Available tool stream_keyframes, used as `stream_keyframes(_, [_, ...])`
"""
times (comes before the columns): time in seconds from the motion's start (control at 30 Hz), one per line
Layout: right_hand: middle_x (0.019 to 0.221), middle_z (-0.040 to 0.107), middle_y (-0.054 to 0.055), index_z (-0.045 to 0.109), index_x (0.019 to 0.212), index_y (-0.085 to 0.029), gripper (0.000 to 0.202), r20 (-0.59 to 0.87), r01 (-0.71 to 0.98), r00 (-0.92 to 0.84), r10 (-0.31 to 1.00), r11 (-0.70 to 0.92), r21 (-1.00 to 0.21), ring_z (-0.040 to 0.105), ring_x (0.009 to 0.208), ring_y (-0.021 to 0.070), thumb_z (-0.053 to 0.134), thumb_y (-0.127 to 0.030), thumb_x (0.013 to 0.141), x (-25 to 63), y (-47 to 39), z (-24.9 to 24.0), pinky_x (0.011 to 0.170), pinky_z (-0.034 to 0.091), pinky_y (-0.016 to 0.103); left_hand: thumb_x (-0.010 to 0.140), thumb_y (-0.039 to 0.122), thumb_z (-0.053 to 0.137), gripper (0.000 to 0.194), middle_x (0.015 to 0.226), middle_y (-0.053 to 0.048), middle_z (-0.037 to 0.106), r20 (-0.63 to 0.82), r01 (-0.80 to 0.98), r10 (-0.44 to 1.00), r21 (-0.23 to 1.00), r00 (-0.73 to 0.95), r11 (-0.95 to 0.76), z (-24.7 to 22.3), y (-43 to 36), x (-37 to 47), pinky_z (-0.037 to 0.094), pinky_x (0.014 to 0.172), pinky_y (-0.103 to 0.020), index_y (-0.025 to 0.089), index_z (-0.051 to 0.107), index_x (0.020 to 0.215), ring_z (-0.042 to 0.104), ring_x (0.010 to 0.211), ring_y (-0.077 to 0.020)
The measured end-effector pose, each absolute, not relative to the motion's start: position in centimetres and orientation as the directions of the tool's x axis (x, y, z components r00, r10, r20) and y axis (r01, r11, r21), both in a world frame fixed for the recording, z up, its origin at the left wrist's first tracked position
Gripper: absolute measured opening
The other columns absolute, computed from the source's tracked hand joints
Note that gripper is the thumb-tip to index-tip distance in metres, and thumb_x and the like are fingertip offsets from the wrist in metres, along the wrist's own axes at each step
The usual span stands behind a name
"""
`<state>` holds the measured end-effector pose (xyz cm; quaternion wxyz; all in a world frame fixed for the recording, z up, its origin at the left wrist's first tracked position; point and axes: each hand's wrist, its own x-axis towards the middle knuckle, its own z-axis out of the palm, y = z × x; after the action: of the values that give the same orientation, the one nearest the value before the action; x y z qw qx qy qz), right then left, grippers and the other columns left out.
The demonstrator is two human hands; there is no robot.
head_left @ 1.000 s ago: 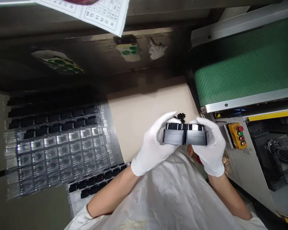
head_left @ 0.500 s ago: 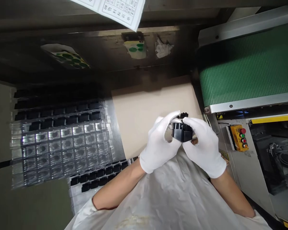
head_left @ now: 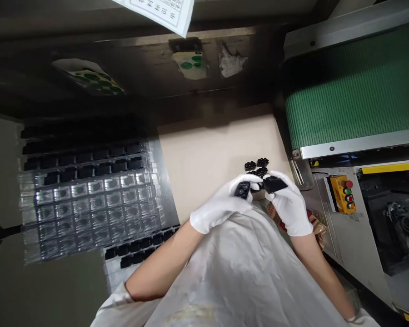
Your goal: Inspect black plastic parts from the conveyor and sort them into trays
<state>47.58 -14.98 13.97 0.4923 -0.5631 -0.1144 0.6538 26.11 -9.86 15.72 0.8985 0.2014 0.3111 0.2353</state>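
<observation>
Apparently handling parts separately: gripping a studded black part (head_left: 242,190) in the curled left hand (head_left: 221,203), pinching a smooth-faced black part (head_left: 274,184) in the nearly closed right hand (head_left: 291,205), by the beige board's (head_left: 204,159) near right. Next, keep both steady, clear of loose black parts (head_left: 250,166).

Black pieces, two: formerly meeting between the hands, now apart, one in the left hand (head_left: 223,202) at 9 o'clock, knobbed face exposed, the other in the right hand (head_left: 289,203) at 3 o'clock, flat face exposed. Small black parts (head_left: 250,166), at 12 o'clock: more now in view.
</observation>
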Motion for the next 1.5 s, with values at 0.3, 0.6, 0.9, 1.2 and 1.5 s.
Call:
stream_keyframes(0.3, [0.123, 0.07, 0.009, 0.082, 0.111, -0.023, 0.044, -0.605, -0.447, 0.092, 0.791, -0.51, -0.735, 0.061, 0.097, 0.0195, 0.072, -0.01, 0.071, 46.3, -13.7, 15.8, 0.064, 0.05, 0.02, 0.07, 0.016, 0.089, 0.047, 0.115, -0.003, 0.069, -0.383, -0.063, 0.776, 0.878, 0.501, 0.474, 19.1, -10.1, 25.8, 0.055, 0.091, -0.033, 0.02, 0.069, 0.112, 0.067, 0.103, -0.021])
stream_keyframes(0.6, [0.12, 0.07, 0.007, 0.082, 0.109, -0.025, 0.04, -0.62, -0.387, 0.087, 0.78, -0.547, -0.743, 0.061, 0.091, 0.0184, 0.074, -0.013, 0.072, 44.9, -13.7, 16.3, 0.065, 0.049, 0.023, 0.066, 0.018, 0.097, 0.062, 0.116, -0.002, 0.071, -0.209, -0.193, 0.876, 0.929, 0.435, 0.317, 18.5, -10.8, 24.4, 0.055, 0.095, -0.03, 0.021, 0.065, 0.12, 0.069, 0.106, -0.0188])
stream_keyframes(0.9, [0.12, 0.071, 0.005, 0.082, 0.111, -0.027, 0.038, -0.593, -0.357, 0.045, 0.804, -0.542, -0.761, 0.061, 0.09, 0.0188, 0.073, -0.015, 0.076, 44.4, -13.3, 15.8, 0.068, 0.05, 0.027, 0.06, -0.009, 0.076, 0.072, 0.112, 0.0, 0.067, -0.117, -0.482, 0.873, 0.795, 0.474, 0.369, 18.1, -10.7, 24.0, 0.053, 0.094, -0.026, 0.025, 0.068, 0.123, 0.065, 0.105, -0.0161])
stream_keyframes(1.2, [0.12, 0.072, 0.005, 0.081, 0.114, -0.027, 0.038, -0.567, -0.331, 0.024, 0.823, -0.529, -0.782, 0.065, 0.099, 0.0189, 0.07, -0.014, 0.08, 44.7, -13.2, 15.6, 0.07, 0.052, 0.025, 0.075, 0.013, 0.087, 0.053, 0.11, -0.005, 0.063, -0.142, -0.603, 0.86, 0.658, 0.49, 0.452, 17.5, -11.1, 24.3, 0.048, 0.068, -0.024, 0.021, 0.068, 0.125, 0.056, 0.076, -0.0096])
stream_keyframes(1.5, [0.13, 0.067, 0.009, 0.079, 0.118, -0.028, 0.038, -0.574, -0.54, -0.089, 0.814, -0.523, -0.659, 0.062, 0.111, 0.0284, 0.063, -0.029, 0.083, 44.2, -12.3, 16.9, 0.08, 0.057, 0.04, 0.087, 0.029, 0.084, 0.045, 0.109, -0.007, 0.06, -0.222, -0.639, 0.808, 0.514, 0.546, 0.573, 16.5, -10.6, 24.6, 0.047, 0.065, -0.027, 0.02, 0.067, 0.127, 0.058, 0.077, -0.013])
